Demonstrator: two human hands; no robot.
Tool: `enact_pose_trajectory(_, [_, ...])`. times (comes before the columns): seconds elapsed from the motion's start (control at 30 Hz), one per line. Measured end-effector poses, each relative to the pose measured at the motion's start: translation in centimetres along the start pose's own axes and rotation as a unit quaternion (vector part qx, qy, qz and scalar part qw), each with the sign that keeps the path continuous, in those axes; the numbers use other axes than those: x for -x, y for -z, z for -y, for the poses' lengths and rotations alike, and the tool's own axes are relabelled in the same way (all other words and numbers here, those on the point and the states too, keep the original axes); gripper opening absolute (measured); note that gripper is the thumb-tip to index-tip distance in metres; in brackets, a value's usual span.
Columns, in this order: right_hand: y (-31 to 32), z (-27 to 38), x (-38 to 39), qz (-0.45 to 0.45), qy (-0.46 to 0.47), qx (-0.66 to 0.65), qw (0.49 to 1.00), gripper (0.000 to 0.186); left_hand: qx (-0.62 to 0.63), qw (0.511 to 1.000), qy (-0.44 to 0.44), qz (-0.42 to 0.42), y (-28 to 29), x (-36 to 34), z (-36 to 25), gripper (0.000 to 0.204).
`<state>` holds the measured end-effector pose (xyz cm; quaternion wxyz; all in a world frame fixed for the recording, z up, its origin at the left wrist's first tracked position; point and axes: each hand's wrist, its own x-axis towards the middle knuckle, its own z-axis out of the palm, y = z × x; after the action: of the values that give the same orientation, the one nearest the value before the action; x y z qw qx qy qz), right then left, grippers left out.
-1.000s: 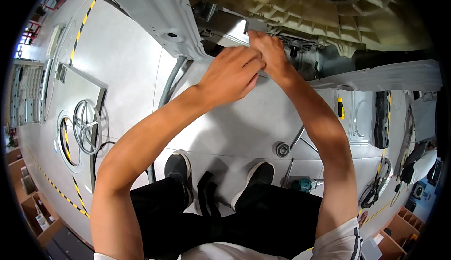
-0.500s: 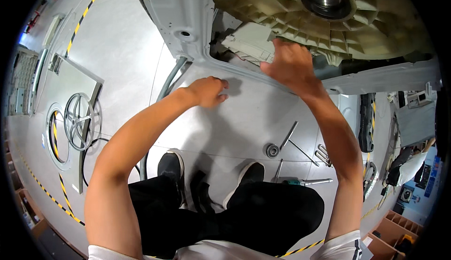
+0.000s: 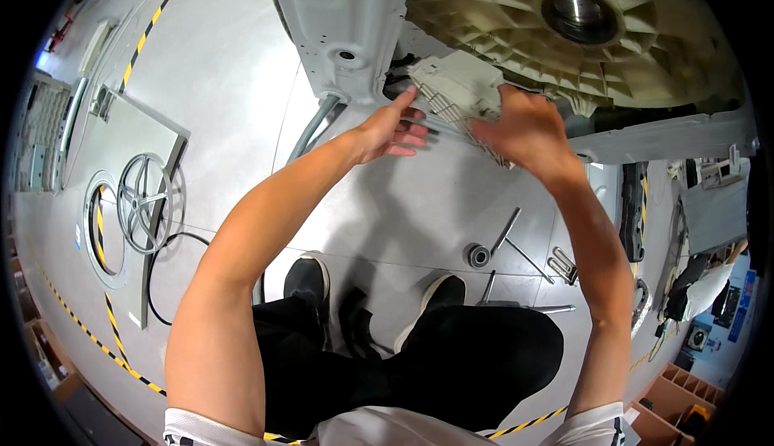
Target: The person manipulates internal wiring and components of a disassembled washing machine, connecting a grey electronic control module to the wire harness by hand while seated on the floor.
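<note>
A white plastic housing [image 3: 459,77] with a ribbed edge slants out over the lower rim of a grey metal cabinet [image 3: 343,18]. My right hand [image 3: 528,130] closes on its right end. Beside the ribbed left side, my left hand [image 3: 393,129] is open, palm toward the part and fingers spread. Its thumb reaches the edge, though contact is unclear. Above the housing sits a large yellowish ribbed plastic tub [image 3: 508,18] with a dark-ringed metal hub [image 3: 579,15] at its centre. The fingertips of my right hand are partly hidden.
On the floor between my feet and the cabinet lie a round bearing [image 3: 477,256], metal rods [image 3: 530,260] and a shackle-like metal piece [image 3: 562,266]. A spoked pulley wheel [image 3: 143,202] rests against a flat panel [image 3: 139,127] at left. A grey hose [image 3: 316,127] runs beside the cabinet's corner.
The white housing has tipped and come outward over the cabinet rim with my right hand. My left hand has moved up and right to its side, fingers spreading. The view has shifted slightly.
</note>
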<state>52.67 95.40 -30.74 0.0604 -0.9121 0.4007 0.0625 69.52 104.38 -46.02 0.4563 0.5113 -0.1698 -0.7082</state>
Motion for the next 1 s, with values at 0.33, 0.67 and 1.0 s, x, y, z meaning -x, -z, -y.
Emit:
enact_pose_trajectory(0.33, [-6.4, 2.0, 4.0, -0.134, 0.135, 0.086, 0.978, 0.055, 0.178, 0.982, -0.046, 0.036, -3.6, 1.4, -0.4, 0.076])
enact_pose_trajectory(0.67, [-9.1, 1.2, 6.4, -0.101, 0.238, -0.065, 0.964, 0.060, 0.100, 0.994, -0.011, -0.030, -2.3, 1.5, 1.2, 0.075])
enact_pose_trajectory(1.0, [-16.2, -5.7, 3.5, -0.134, -0.095, -0.502, 0.849, 0.051, 0.157, 0.986, 0.008, -0.049, -1.3, -0.5, 2.9, 0.081])
